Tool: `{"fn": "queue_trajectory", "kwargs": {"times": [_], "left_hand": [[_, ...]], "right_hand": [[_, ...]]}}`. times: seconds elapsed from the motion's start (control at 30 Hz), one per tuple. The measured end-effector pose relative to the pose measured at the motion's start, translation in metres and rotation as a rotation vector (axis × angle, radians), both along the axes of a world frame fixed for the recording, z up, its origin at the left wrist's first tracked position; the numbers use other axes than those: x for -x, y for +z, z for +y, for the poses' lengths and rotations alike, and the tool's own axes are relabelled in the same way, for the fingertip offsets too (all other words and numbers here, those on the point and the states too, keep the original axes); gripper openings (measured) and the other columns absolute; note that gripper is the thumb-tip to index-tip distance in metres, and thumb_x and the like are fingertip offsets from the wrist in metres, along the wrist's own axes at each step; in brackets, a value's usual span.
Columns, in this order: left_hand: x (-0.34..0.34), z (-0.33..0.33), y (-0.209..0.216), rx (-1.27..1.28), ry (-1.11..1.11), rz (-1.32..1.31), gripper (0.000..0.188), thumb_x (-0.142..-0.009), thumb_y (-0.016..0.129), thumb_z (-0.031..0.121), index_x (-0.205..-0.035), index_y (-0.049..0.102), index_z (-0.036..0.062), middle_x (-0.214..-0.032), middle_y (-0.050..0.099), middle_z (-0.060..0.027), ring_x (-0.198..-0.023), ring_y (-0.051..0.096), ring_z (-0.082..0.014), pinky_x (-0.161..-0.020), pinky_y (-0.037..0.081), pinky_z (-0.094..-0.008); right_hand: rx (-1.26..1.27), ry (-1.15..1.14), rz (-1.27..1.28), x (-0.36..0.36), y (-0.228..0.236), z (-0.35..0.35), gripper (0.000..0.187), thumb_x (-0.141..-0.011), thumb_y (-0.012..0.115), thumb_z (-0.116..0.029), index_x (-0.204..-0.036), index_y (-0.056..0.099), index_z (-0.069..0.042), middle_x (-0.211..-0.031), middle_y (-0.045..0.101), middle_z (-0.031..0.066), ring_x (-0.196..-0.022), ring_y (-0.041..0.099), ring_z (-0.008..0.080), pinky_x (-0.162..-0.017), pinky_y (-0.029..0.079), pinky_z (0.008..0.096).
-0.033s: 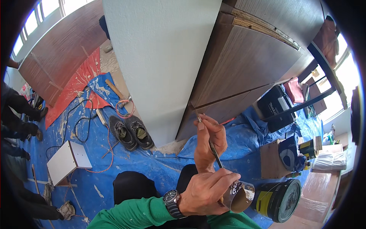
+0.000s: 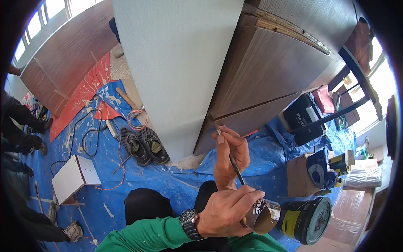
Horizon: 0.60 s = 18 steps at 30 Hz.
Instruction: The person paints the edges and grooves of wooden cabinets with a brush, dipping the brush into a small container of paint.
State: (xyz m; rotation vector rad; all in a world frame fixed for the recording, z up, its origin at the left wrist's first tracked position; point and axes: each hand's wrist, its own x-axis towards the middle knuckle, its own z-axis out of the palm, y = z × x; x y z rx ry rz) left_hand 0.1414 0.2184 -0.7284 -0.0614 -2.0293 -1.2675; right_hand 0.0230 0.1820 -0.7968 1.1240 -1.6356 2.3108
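My left hand [image 2: 224,212], with a black watch on its wrist, is closed around a clear plastic cup [image 2: 268,216] with brown paint in it. Beyond it, my right hand [image 2: 231,155] pinches a thin paintbrush [image 2: 236,169] close to the bristles. The brush's tip is up against the lower edge of the brown wood-grain cabinet panel [image 2: 268,67], by a seam; whether it touches cannot be made out. My left hand overlaps my right wrist and hides part of it. Next to the cabinet stands a white wall end [image 2: 176,75].
Blue sheeting [image 2: 180,185] covers the floor. A pair of dark shoes [image 2: 145,145] lies left of the wall, near a cord and a white box-like piece [image 2: 75,180]. A black bucket [image 2: 306,220] stands right of the cup. Other people's legs [image 2: 25,117] show at far left.
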Motion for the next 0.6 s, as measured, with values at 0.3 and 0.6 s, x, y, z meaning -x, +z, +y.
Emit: {"fn": "queue_trajectory", "kwargs": {"times": [0.3, 0.6], "left_hand": [[0.003, -0.001, -0.003, -0.013, -0.03, -0.006, 0.073, -0.073, 0.083, 0.032, -0.131, 0.064, -0.0061, -0.109, 0.074, -0.0204, -0.094, 0.078, -0.0368, -0.079, 0.065, -0.043], [0.004, -0.005, -0.005, -0.002, 0.001, -0.012, 0.07, -0.073, 0.082, 0.031, -0.131, 0.065, -0.0044, -0.11, 0.074, -0.0192, -0.092, 0.078, -0.035, -0.078, 0.065, -0.0419]], "right_hand": [[0.015, -0.063, -0.212, 0.002, 0.015, 0.004, 0.001, -0.101, 0.068, 0.001, -0.102, 0.067, 0.002, -0.113, 0.077, 0.0198, -0.094, 0.076, 0.0202, -0.09, 0.061, 0.0327], [-0.002, 0.066, -0.18, -0.006, 0.007, 0.005, 0.01, -0.094, 0.07, 0.007, -0.101, 0.069, 0.0, -0.113, 0.077, 0.0212, -0.108, 0.075, 0.0247, -0.114, 0.05, 0.0487]]}}
